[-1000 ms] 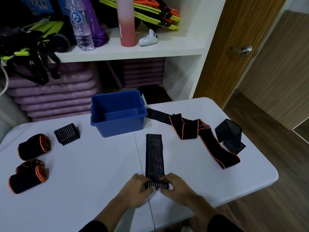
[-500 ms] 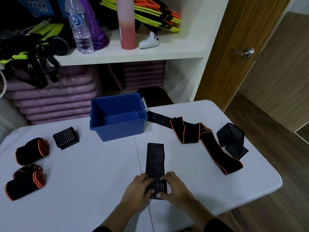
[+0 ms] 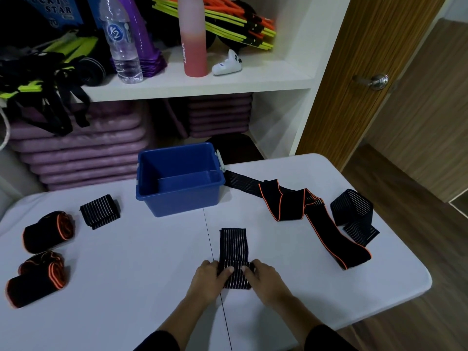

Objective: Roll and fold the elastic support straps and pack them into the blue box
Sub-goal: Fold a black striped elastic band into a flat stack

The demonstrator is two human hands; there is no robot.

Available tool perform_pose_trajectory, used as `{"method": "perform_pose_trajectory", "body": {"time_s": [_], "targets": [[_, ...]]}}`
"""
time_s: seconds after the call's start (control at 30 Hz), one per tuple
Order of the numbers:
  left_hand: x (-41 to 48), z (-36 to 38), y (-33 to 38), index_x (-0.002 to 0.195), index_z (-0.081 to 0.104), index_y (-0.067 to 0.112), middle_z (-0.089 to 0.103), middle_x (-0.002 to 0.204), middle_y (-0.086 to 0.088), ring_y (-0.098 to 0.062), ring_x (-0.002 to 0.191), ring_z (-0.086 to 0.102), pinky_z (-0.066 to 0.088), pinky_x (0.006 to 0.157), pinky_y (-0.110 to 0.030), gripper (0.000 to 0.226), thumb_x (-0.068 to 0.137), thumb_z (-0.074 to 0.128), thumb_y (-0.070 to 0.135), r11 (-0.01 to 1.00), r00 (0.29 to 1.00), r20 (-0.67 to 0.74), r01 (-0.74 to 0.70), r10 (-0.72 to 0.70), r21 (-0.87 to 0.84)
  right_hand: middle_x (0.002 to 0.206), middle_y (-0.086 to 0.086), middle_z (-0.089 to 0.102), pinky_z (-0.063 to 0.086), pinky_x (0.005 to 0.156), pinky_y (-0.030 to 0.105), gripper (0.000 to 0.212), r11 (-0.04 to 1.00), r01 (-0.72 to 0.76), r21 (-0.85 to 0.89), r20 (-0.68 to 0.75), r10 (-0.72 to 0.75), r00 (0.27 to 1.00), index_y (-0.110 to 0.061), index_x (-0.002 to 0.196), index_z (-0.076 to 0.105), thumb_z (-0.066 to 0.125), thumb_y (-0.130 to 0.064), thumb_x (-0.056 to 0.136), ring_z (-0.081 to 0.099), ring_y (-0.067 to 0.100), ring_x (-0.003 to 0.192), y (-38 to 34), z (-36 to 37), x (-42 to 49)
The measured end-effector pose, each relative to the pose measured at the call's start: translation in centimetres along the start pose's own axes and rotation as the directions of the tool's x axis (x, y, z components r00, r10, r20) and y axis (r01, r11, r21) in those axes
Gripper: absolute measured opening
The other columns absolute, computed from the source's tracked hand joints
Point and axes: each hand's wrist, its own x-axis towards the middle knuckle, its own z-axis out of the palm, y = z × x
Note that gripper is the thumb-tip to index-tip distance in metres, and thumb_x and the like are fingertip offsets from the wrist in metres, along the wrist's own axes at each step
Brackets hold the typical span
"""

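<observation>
gripping rolled end of striped strap [image 3: 233, 245] with left hand [image 3: 206, 281] and right hand [image 3: 266, 279]. beyond, blue box [image 3: 182, 198]; loose straps [image 3: 291, 203] right, rolled straps [image 3: 48, 231] left.

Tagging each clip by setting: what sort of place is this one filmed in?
Probably a sports-equipment storage room, perhaps in a gym: purple mats are stacked under a white shelf. On the shelf are piled yellow and orange training gear and a pink sport bottle near a water bottle.
</observation>
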Motion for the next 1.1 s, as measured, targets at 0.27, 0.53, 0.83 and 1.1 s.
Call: {"method": "perform_pose_trajectory", "body": {"time_s": [0.27,0.53,0.83,1.1], "targets": [[-0.1,0.8,-0.2,0.134,0.043,0.024,0.043,0.132,0.0,-0.019,0.108,0.051,0.05,0.086,-0.029,0.053,0.084,0.054,0.014,0.925,0.949,-0.097,-0.263,0.299,0.272,0.126,-0.005,0.042,0.046,0.093,0.03,0.054,0.954,0.231,-0.192,-0.047,-0.244,0.969,-0.021,0.127,0.046,0.062,-0.04,0.078,0.046,0.016,0.114,0.7,0.1,0.5],[0.3,-0.6,-1.5,0.131,0.045,0.025,0.049,0.127,0.006,-0.013,0.109,0.047,0.046,0.092,-0.027,0.059,0.074,0.06,0.023,0.904,0.943,0.096,-0.334,0.32,0.268,0.121,-0.005,0.052,0.038,0.095,0.016,0.052,0.957,0.261,-0.123,0.073,-0.254,0.964,-0.019,0.126,0.052,0.061,-0.03,0.076,0.046,0.01,0.114,0.6,-0.6,0.3],[0.9,-1.2,-0.2,0.109,0.055,0.015,0.047,0.103,-0.005,-0.02,0.097,0.055,0.046,0.079,-0.023,0.031,0.084,0.065,0.029,0.978,0.99,-0.073,0.11,-0.124,-0.176,0.089,-0.006,0.054,0.048,0.077,0.032,0.017,0.999,-0.017,0.047,-0.057,0.02,0.998,-0.02,0.097,0.053,0.055,-0.034,0.089,0.055,0.015,0.084,-0.3,1.0,2.4],[1.7,-1.4,0.8,0.136,0.036,0.013,0.049,0.121,-0.013,-0.026,0.111,0.052,0.04,0.086,-0.024,0.059,0.084,0.064,0.015,0.964,0.973,-0.12,0.171,-0.198,-0.206,0.106,-0.002,0.066,0.053,0.086,0.042,0.046,0.983,-0.057,0.173,-0.071,0.07,0.995,-0.025,0.116,0.053,0.048,-0.044,0.075,0.063,0.02,0.098,-2.1,2.2,4.4]]}}
